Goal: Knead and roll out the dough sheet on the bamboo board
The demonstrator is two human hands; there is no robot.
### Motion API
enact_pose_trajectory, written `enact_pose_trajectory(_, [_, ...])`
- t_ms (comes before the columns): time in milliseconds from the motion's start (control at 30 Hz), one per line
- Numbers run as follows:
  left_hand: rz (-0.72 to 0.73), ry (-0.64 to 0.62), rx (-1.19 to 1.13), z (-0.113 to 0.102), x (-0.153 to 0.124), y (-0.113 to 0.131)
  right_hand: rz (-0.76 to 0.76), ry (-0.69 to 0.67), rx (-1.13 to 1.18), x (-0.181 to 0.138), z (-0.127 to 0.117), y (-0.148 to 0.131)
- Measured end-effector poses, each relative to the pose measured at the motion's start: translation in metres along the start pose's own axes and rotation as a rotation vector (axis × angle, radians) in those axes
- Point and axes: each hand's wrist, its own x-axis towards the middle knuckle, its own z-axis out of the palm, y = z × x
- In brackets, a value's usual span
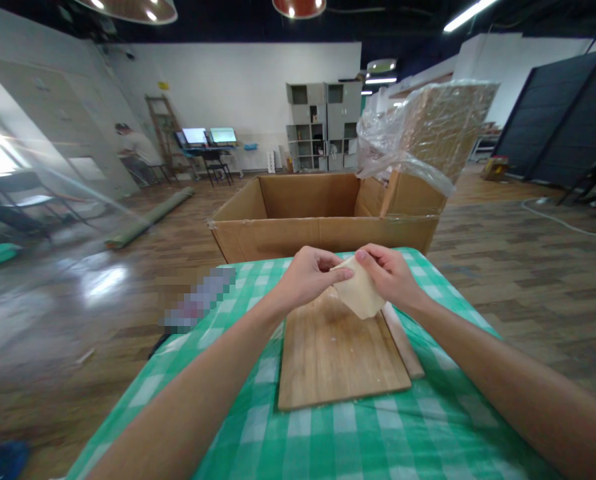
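Observation:
A thin, pale sheet of dough [361, 293] hangs between my two hands above the far part of a wooden cutting board [343, 353]. My left hand [314, 275] pinches its upper left edge between thumb and fingers. Its upper right edge is gripped by my right hand [389, 275], thumb on the near side. The lower edge of the dough droops freely, uneven in outline. Small pale specks dot the board. Along the board's right side lies a wooden rolling pin [401, 343], partly hidden under my right wrist and the dough.
A green-and-white checked cloth [273, 440] covers the table. Beyond its far edge stands a large open cardboard box [323, 237], with a plastic-wrapped carton [438, 127] behind it. A blurred-out object [201, 300] lies at the table's left edge. A person [138, 150] sits far left.

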Motion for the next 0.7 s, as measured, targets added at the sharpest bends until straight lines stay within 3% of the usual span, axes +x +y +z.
enact_pose_trajectory(167, [0.042,0.129,-0.139,0.012,0.003,-0.003,-0.005,0.155,0.000,0.001,-0.001,-0.003])
enact_pose_trajectory(300, [0.115,0.229,-0.062,0.016,0.004,-0.001,0.037,0.052,0.083,0.000,0.000,-0.005])
enact_pose_trajectory(433, [0.147,0.239,0.006,0.016,0.004,0.000,-0.013,0.034,0.015,-0.002,0.001,-0.005])
enact_pose_trajectory(600, [0.053,0.167,-0.209,0.018,0.005,-0.010,-0.041,0.141,-0.047,-0.002,0.001,-0.006])
enact_pose_trajectory(700, [0.038,0.196,-0.230,0.019,0.006,-0.015,-0.020,0.122,0.000,-0.001,0.000,-0.005])
